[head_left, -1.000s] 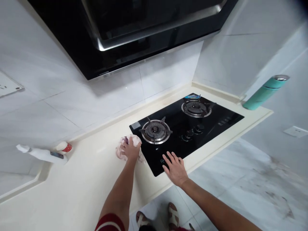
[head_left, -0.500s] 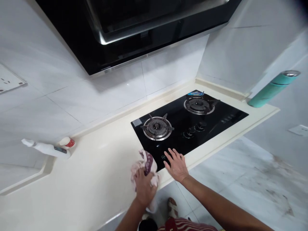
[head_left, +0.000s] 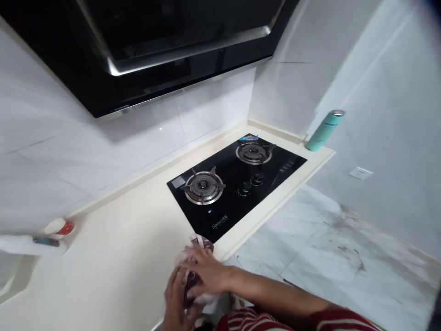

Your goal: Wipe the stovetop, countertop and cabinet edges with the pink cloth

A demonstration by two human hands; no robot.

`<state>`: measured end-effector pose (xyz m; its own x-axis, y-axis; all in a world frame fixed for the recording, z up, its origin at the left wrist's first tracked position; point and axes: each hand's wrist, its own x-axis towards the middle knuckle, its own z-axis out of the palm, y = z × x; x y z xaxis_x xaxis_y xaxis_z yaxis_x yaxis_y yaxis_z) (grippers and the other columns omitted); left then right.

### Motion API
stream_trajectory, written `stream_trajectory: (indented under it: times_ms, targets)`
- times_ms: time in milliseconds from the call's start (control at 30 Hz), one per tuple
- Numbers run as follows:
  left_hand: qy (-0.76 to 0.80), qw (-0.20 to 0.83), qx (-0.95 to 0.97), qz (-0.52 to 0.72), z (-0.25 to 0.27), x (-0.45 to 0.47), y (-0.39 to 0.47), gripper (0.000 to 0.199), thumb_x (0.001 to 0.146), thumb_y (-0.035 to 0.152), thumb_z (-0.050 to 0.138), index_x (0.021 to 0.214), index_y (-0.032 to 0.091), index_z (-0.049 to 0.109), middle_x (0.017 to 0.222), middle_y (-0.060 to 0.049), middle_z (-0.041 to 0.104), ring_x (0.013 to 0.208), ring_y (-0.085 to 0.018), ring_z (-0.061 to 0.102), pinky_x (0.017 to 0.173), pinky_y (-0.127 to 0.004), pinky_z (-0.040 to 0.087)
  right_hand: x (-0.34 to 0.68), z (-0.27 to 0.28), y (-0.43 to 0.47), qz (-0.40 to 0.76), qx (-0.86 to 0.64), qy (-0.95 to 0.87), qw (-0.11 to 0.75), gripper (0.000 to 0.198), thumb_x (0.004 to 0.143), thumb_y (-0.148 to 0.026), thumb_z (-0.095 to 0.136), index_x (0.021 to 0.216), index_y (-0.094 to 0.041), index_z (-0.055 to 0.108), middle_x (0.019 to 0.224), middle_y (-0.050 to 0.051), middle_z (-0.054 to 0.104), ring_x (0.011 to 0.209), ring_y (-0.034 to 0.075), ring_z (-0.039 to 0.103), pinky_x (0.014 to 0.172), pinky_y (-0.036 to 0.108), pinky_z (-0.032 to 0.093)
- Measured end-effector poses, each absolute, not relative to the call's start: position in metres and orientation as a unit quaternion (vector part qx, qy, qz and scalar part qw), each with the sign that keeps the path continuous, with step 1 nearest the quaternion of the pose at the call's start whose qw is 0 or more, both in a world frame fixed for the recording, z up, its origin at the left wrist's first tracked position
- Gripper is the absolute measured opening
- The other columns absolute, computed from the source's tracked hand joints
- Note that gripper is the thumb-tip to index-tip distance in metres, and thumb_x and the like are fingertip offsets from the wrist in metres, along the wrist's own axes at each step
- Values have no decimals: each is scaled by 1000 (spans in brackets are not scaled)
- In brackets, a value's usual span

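A pink-and-purple cloth (head_left: 204,242) is bunched at the front edge of the counter, by the near corner of the black gas stove (head_left: 227,202). My left hand (head_left: 176,294) is closed around the cloth's left side. From the right, my right hand (head_left: 206,271) reaches across and grips the cloth too, its fingers curled over the top. Between the two hands a purple patterned part of the cloth shows. Some fingers are slightly blurred, and the lower end of the cloth is partly hidden.
A black range hood (head_left: 172,78) hangs over the stove. On the cream counter (head_left: 120,248), a white bottle (head_left: 27,245) and a red-and-white cup (head_left: 60,227) are at the left. A green flask (head_left: 324,133) stands at the right end. The stove's front-left burner (head_left: 204,187) is nearest.
My right hand has left the stove's front edge and joined my left hand on the cloth. The hands and cloth are closer to my body, and the view has shifted right.
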<state>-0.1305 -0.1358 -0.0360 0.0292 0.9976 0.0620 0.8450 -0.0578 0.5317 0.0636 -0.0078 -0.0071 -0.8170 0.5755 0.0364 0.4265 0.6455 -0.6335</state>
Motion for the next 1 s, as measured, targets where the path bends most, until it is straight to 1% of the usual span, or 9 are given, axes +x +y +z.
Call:
stream_trajectory:
  times_ms: [67,133,233,333,533,667,767,867,1000]
  targets:
    - [694,172,662,222,-37,-159,-143,64,81,42,54,143,26,52,155,-11,44,146,-32,37,116,-52,39,52,-9,-14,306,-232,-920,74,71,83,-68,64,145,-36,50,166,9,23,148,42,20,112,66,25]
    - [724,157,633,226,-38,-186,-141,54,84,43,51,135,27,59,151,-11,46,139,-31,44,112,-50,43,48,-14,-14,268,-225,-935,63,62,84,-67,64,135,-32,59,163,11,31,143,43,28,108,67,28]
    - [790,114,568,200,-32,-208,-118,46,87,44,47,128,29,62,147,-11,49,131,-30,50,110,-51,44,53,-20,-12,223,-239,-942,77,52,87,-62,64,126,-27,64,154,12,44,129,38,42,102,60,35]
    - [844,68,509,154,-25,-204,-86,48,94,46,39,130,23,59,146,-15,48,135,-32,46,112,-57,38,76,-25,-10,209,-280,-933,93,44,88,-56,63,119,-25,67,142,10,54,119,33,45,98,51,36]
    - [859,-8,503,96,-27,-176,-64,49,101,49,30,134,22,54,149,-17,43,144,-31,33,115,-58,29,196,-36,36,128,-535,-825,129,28,85,-39,63,107,-24,71,123,9,62,108,28,46,96,44,32]
    - [857,-8,508,83,-31,-178,-68,49,101,49,32,135,21,53,148,-17,43,144,-30,33,114,-55,29,264,-32,93,50,-715,-680,153,33,89,-42,56,110,-21,70,135,13,55,114,31,45,93,44,35]
    - [856,-17,511,79,-32,-181,-68,48,100,48,34,135,21,53,147,-16,44,143,-30,34,114,-53,30,263,-25,110,41,-790,-595,143,38,91,-44,51,115,-19,68,139,15,51,115,35,45,90,46,37]
    - [854,-26,514,78,-33,-181,-67,47,99,47,36,134,21,54,146,-17,45,142,-30,35,114,-52,30,217,-24,85,63,-774,-619,122,39,91,-42,52,116,-16,66,126,19,56,108,35,48,88,47,38]
    - [855,-25,513,74,-32,-181,-67,46,99,45,38,133,20,55,145,-17,46,140,-30,36,113,-52,31,128,-36,12,162,-594,-776,135,36,81,-40,67,110,-20,68,123,15,58,108,34,50,90,47,39]
